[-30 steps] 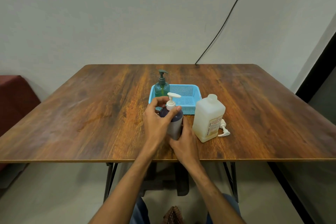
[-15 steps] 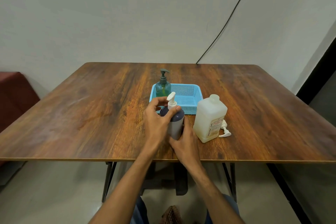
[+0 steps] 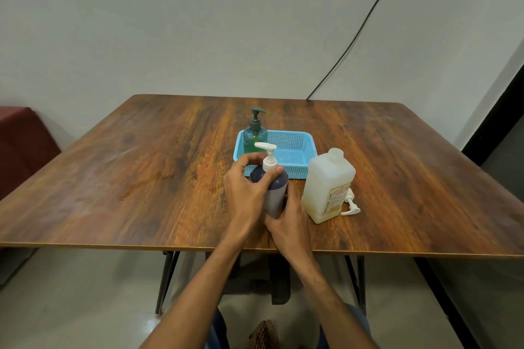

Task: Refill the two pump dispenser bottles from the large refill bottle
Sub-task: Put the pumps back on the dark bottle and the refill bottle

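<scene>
A dark blue-grey pump bottle (image 3: 275, 193) with a white pump head (image 3: 267, 156) stands on the wooden table (image 3: 141, 178) near its front edge. My left hand (image 3: 246, 187) curls round the collar at the base of the white pump. My right hand (image 3: 289, 221) grips the lower body of the same bottle. To the right stands the large translucent refill bottle (image 3: 326, 187), its neck uncovered. A loose white pump (image 3: 350, 204) lies beside it. A green pump bottle (image 3: 255, 133) with a dark pump stands in the left of the blue basket (image 3: 297, 147).
The blue basket sits just behind the held bottle. A black cable (image 3: 360, 28) runs down the wall to the table's far edge. A dark red seat (image 3: 19, 144) is at the left. A dark doorway is at the right.
The white pump head has turned: its spout pointed right, then away, and now points left. Both hands stay on the bottle in the same place.
</scene>
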Motion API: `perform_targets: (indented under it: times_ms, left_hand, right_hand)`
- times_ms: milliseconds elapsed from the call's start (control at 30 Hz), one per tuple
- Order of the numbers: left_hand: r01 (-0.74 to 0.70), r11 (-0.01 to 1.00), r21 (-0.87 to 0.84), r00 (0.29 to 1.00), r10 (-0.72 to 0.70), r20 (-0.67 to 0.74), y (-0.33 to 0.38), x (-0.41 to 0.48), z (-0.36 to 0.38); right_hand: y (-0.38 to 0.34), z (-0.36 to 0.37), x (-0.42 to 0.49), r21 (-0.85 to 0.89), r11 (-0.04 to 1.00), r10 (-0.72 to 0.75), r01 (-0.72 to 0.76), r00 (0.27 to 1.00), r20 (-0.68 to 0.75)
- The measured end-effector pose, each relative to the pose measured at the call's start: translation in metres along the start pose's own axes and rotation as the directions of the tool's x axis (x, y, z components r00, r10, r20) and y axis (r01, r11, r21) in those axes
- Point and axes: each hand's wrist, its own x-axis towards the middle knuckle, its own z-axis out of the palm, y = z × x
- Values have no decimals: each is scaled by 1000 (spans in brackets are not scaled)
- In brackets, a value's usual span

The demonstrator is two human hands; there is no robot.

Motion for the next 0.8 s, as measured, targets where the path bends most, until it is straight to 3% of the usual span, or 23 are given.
perform_targets:
  times_ms: [267,533,800]
  left_hand:
    - [-49,998,31,990,44,135,-1,5,-9]
    - [30,998,-49,999,-30,15,-2,0,1]
    - [8,999,-33,991,-4,131,-1,5,-8]
  right_hand:
    - [1,1,0,7,1000,-9,9,1000,-1]
    - [-1,-1,1,14,1000,5,-5,1000,-4]
    - [-3,-1,0,22,1000,13,-13,1000,3]
